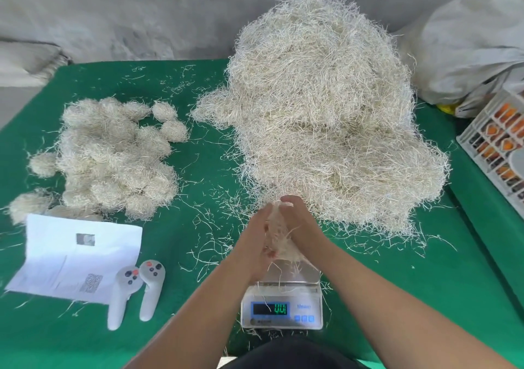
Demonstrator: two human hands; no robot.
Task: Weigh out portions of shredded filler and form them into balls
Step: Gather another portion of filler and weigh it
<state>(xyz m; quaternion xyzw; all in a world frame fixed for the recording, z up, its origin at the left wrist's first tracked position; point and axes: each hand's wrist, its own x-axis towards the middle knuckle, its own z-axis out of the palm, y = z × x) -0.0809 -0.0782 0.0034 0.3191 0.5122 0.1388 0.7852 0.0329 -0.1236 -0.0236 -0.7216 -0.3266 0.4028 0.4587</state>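
A big heap of pale shredded filler (326, 113) stands on the green table (198, 155) at centre right. Between my palms sits a small wad of filler (279, 234), held just above the pan of a white digital scale (282, 303). My left hand (259, 234) presses it from the left, and my right hand (300, 221) cups it from the right. Loose strands hang from the wad onto the pan. The scale's green display is lit. Several finished filler balls (110, 155) lie piled at the left.
A folded white paper sheet (76, 258) and two white handheld controllers (136, 289) lie at the front left. A white plastic crate (499, 147) with orange items stands at the right edge, with a large white sack (467, 42) behind it. Stray strands litter the cloth.
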